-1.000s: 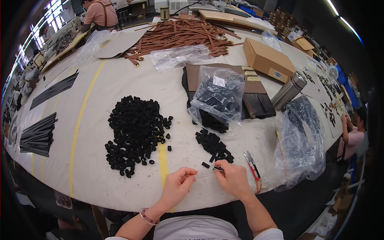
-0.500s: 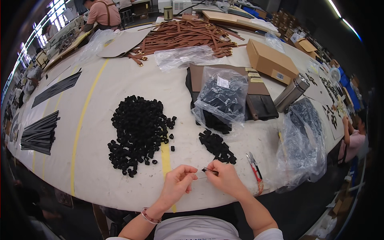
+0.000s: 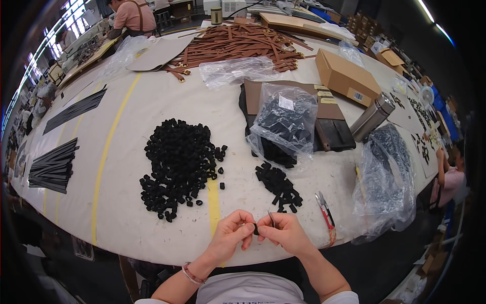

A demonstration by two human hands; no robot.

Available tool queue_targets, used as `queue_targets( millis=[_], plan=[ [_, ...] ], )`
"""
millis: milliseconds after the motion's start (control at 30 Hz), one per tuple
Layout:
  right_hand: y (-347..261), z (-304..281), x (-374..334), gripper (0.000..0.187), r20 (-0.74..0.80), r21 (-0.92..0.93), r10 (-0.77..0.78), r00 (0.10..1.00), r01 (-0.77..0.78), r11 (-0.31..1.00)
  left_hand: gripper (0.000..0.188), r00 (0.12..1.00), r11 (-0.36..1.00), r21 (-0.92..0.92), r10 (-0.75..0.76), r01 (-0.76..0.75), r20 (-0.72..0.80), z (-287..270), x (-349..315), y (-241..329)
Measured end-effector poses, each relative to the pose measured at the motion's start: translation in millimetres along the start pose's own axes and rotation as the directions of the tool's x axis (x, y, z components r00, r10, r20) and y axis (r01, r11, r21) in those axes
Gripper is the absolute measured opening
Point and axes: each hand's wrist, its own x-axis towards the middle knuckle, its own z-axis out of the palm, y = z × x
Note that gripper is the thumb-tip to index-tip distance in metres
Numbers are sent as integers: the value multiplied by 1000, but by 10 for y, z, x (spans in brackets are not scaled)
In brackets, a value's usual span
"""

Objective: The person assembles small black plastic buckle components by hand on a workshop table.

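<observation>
My left hand and my right hand meet at the table's near edge, fingertips pinched together on one small black loop piece. A thin dark strip sticks up from my right fingers. Just beyond my right hand lies a small heap of black pieces. A much larger pile of black pieces spreads out to the left of it. Red-handled snips lie right of my right hand.
A clear bag of black parts rests on dark folders. A steel flask, a cardboard box, another filled bag, brown straps and black strips are around. Another person works at the far end.
My two hands have drawn closer together and toward me, from apart near the small heap to touching, with the small black piece now pinched between them.
</observation>
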Motion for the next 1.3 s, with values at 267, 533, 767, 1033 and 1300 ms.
queue_targets(
  millis=[267,533,767,1033,1300],
  plan=[
    [-20,-9,2,13,10,-186,-50,999,51,981,7,999,993,115,34,-32,-16,14,-11,9],
    [95,156,25,6,-112,-716,-561,820,325,618,5,970,979,199,94,-49,-222,121,-75,-94],
    [166,143,36,9,-21,-782,-676,737,409,470,8,932,778,571,357,-262,-58,92,-98,-59],
    [213,114,-31,10,69,-685,-710,700,551,477,7,974,962,-179,-220,206,-60,46,-110,40],
    [114,-23,18,10,25,166,29,999,-33,985,6,991,990,84,-105,111,-78,83,-142,47]
  ],
)
